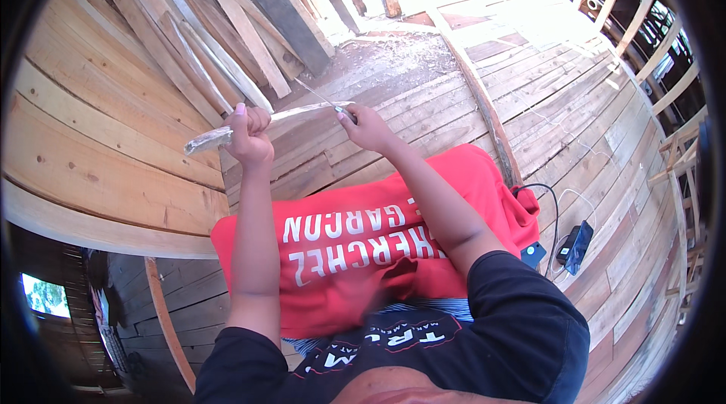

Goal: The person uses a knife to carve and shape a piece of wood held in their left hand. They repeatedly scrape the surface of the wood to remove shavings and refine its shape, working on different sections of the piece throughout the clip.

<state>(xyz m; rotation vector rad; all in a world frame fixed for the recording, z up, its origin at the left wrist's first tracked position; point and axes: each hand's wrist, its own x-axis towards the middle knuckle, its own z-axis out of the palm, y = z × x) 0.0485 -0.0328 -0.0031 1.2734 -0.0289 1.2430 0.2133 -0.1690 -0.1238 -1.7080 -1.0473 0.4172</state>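
My left hand (pixel 250 136) is wrapped round a pale, slightly curved wooden stick (pixel 299 110), whose thicker end juts out to the left of the fist. The thin end reaches across to my right hand (pixel 367 128). That hand is closed round the handle of a knife (pixel 321 97); its narrow blade points up and to the left, and it crosses the stick near its thin end. Whether the blade touches the wood I cannot tell. Both forearms are held out over a red cloth (pixel 348 302) with white lettering, spread across my lap.
Long boards (pixel 242 33) lean together at the far left, beside a plank wall (pixel 106 132). Pale shavings (pixel 393 48) litter the floor ahead. A wooden strip (pixel 473 82) runs along the floorboards. To the right lie a phone (pixel 578 247) and a black cable (pixel 557 215); slatted railing (pixel 646 29) stands beyond.
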